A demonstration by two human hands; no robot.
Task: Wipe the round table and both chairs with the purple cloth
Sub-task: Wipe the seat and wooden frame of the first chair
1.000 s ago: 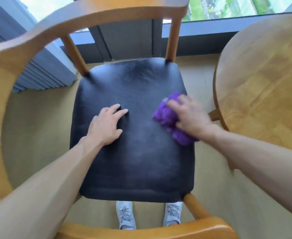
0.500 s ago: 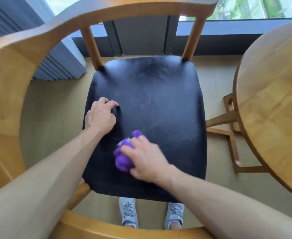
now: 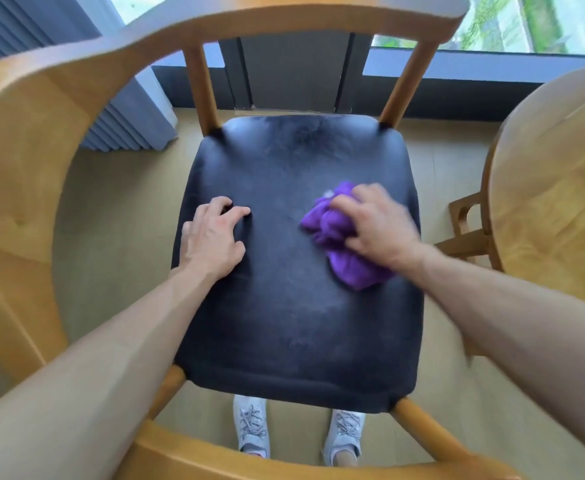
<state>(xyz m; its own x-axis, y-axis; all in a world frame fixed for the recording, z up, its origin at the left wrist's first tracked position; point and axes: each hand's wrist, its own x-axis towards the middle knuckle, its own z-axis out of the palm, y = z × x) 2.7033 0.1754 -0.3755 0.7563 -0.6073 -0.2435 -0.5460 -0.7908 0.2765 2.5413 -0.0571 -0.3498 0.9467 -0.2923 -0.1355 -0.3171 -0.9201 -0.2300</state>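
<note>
Black seat (image 3: 284,306) of wooden chair (image 3: 24,150) stood by window (image 3: 526,22); round table (image 3: 554,188) just beside. Right hand (image 3: 377,223) gripped bunched purple cloth (image 3: 332,233) on seat's right side. Left hand (image 3: 215,237) rested on seat, fingers loosely bent, holding nothing.

right hand (image 3: 377,223) – grips purple cloth (image 3: 339,244) on chair seat (image 3: 294,323) | left hand (image 3: 211,237) – rests on seat

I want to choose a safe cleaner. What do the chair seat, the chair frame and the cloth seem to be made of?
Chair seat: probably black leather or a leather-like vinyl; it is smooth, with a dull sheen and faint scuffs.
Chair frame: light wood with a satin varnish; grain lines show.
Purple cloth: soft fabric, perhaps microfibre; it bunches in thick folds under the right hand.
</note>
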